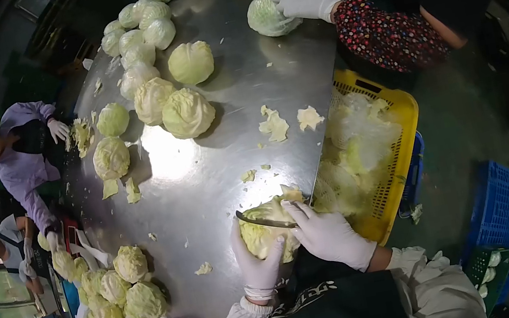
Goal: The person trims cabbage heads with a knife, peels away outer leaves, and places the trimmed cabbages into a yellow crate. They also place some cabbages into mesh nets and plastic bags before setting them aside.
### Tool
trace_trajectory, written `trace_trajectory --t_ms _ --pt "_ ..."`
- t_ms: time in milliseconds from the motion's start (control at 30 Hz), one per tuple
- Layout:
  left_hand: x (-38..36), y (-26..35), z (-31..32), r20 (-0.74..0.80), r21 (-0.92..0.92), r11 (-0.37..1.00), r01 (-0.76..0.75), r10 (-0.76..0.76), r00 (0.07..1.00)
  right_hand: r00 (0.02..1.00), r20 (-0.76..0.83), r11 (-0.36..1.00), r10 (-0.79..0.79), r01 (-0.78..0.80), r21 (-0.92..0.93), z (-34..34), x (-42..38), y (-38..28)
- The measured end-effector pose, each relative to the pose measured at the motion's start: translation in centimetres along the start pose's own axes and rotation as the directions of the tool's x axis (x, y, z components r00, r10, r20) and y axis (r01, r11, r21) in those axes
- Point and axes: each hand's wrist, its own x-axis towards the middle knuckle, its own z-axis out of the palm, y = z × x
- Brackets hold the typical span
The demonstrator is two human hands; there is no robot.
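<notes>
At the near edge of the metal table, a pale green cabbage (pixel 256 239) is held in my gloved left hand (pixel 258 264), thumb and fingers spread around its left and near side. My gloved right hand (pixel 329 235) is closed at the cabbage's right side, on a dark curved knife (pixel 264 220) whose blade lies across the top of the cabbage. The knife's handle is hidden under my fingers. Small leaf scraps (pixel 248 175) lie on the metal just beyond the cabbage.
Several cabbages (pixel 188 113) stand across the metal table (pixel 243 93), with another heap (pixel 144 304) at left. A yellow basket (pixel 408 125) with leaves and plastic stands right. A co-worker's gloved hands (pixel 301 1) hold a cabbage opposite. Other people stand at left; blue crates (pixel 500 197) sit right.
</notes>
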Motion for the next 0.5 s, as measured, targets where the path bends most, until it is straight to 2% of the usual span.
trace_trajectory --t_ms 133,233,333,400,500 --pt "0.1 -0.7 -0.5 -0.012 -0.034 0.999 0.028 -0.028 1.000 0.999 0.038 0.998 0.016 -0.018 0.052 -0.8 -0.5 -0.6" --pt "0.1 -0.6 -0.3 -0.002 -0.001 0.998 0.055 -0.055 0.998 0.999 0.010 0.999 0.046 -0.046 0.007 -0.5 -1.0 -0.9" --pt "0.1 -0.5 0.5 -0.048 -0.082 0.994 0.074 -0.078 0.996 0.995 -0.014 0.995 0.094 -0.094 0.040 -0.3 -0.5 -1.3" --pt "-0.1 -0.4 0.5 -0.084 -0.111 0.988 0.105 -0.115 0.990 0.997 -0.048 0.998 0.059 -0.058 0.040 -0.6 -0.3 -1.4" --pt "-0.3 0.4 0.4 -0.057 -0.066 0.992 0.110 -0.114 0.992 0.995 -0.082 0.998 0.056 -0.055 0.018 -0.7 -0.1 -1.2"
